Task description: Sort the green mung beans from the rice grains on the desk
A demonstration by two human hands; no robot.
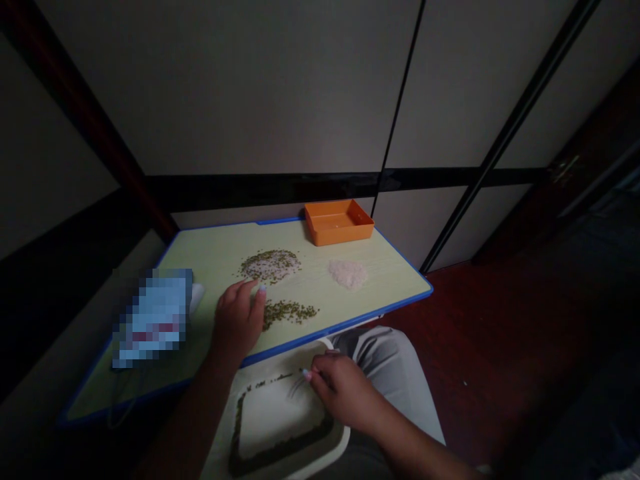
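My left hand (237, 319) rests over the table beside the piles, its thumb and fingers bent but apart. Its fingertips are at the near edge of a mixed pile of green beans and white grains (270, 265). Right of this hand lies a smaller pile of green beans (293, 311). My right hand (343, 385) is above the white tub (343, 440) on my lap, with thumb and finger pinched together. A tiny dark speck shows at these fingertips, too small to name. Green beans line the edges of the tub's floor.
A pale table (390, 283) with a blue rim holds the piles. Toward the right lies a pile of white grains (349, 273). An orange box (343, 233) stands at the back edge, near the cabinet panels. A blurred-out blue object (157, 317) lies at the left.
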